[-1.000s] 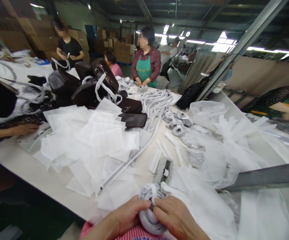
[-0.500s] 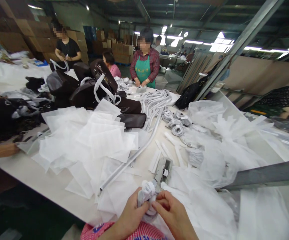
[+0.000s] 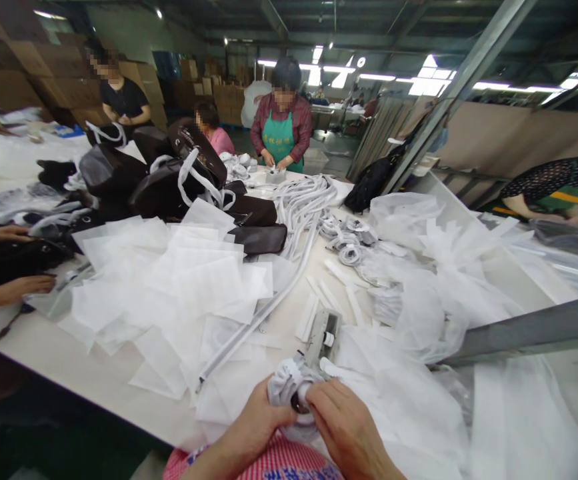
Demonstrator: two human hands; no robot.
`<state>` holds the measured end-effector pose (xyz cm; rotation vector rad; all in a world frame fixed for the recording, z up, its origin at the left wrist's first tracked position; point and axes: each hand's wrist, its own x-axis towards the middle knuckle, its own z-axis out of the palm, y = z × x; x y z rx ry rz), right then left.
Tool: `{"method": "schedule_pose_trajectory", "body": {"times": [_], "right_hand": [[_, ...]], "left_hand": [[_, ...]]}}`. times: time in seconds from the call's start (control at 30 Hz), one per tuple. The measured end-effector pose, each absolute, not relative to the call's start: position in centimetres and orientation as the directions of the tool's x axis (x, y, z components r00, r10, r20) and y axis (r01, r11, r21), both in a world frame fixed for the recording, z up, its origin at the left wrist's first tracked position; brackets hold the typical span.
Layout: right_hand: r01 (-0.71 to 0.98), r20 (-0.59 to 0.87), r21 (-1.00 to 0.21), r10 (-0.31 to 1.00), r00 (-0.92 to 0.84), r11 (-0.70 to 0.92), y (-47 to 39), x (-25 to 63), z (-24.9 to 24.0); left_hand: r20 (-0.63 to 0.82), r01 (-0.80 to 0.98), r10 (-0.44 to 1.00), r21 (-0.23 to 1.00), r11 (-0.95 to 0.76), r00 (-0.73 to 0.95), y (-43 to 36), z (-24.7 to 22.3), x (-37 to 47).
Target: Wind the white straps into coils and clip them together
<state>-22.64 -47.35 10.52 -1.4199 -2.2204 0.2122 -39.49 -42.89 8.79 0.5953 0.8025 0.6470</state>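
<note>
Close to the table's front edge, a coiled strap [image 3: 285,383] in white and pale grey wrapping is held between my two hands. My left hand [image 3: 259,421] grips its left side, thumb across the front. My right hand [image 3: 345,420] pinches the right side, with its fingertips partly hidden by the coil. A dark spot shows in the coil between my thumbs. Just beyond it stands a grey tape dispenser [image 3: 323,339]. One long wrapped strap [image 3: 253,323] lies diagonally on the left, toward a bunch of similar straps [image 3: 301,200]. Several coiled straps [image 3: 349,241] lie farther right.
Thin white sheets [image 3: 169,283] spread over the left of the table, with dark brown bags [image 3: 153,180] piled behind. Clear plastic and white sheets [image 3: 433,293] cover the right, beside a metal beam [image 3: 533,337]. A co-worker's hands [image 3: 16,290] are at far left; another co-worker [image 3: 281,130] stands opposite.
The coil has turned in my hands, so a dark spot now shows. My right hand has closed in around its right side. The view has shifted slightly right.
</note>
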Motion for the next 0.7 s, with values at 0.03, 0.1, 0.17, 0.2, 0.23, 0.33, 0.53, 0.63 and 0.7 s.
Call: {"method": "schedule_pose_trajectory", "body": {"times": [0.03, 0.1, 0.17, 0.2, 0.23, 0.33, 0.53, 0.63, 0.7], "right_hand": [[0.813, 0.325, -0.392, 0.892, -0.315, 0.43, -47.4, -22.8, 10.3], [0.804, 0.338, -0.42, 0.895, -0.292, 0.421, -47.4, -23.1, 10.1], [0.789, 0.337, -0.444, 0.895, -0.291, 0.424, -47.4, -23.2, 10.1], [0.788, 0.332, -0.45, 0.898, -0.29, 0.421, -47.4, -23.2, 10.3], [0.787, 0.323, -0.452, 0.9, -0.295, 0.42, -47.4, -23.2, 10.4], [0.788, 0.301, -0.438, 0.897, -0.324, 0.432, -47.4, -23.0, 10.7], [0.806, 0.28, -0.419, 0.904, -0.323, 0.418, -47.9, -22.7, 10.1], [0.816, 0.285, -0.414, 0.909, -0.305, 0.404, -48.0, -22.8, 9.9], [0.815, 0.295, -0.412, 0.906, -0.305, 0.408, -48.0, -23.0, 9.9]], "left_hand": [[-0.466, -0.313, 0.723, 0.682, 0.661, 0.511, -43.0, 8.5, -39.4], [-0.468, -0.387, 0.726, 0.629, 0.674, 0.504, -43.2, 8.0, -39.3], [-0.47, -0.442, 0.718, 0.572, 0.691, 0.514, -43.5, 7.7, -39.2], [-0.472, -0.453, 0.714, 0.556, 0.697, 0.518, -43.7, 7.8, -39.2], [-0.474, -0.451, 0.71, 0.553, 0.701, 0.521, -43.8, 7.9, -39.2], [-0.483, -0.405, 0.684, 0.562, 0.721, 0.547, -43.8, 8.7, -39.2], [-0.536, -0.225, 0.615, 0.62, 0.752, 0.579, -43.6, 9.5, -39.5], [-0.559, -0.237, 0.64, 0.626, 0.743, 0.527, -43.8, 8.9, -39.6], [-0.567, -0.233, 0.645, 0.631, 0.74, 0.513, -43.9, 8.5, -39.6]]}}
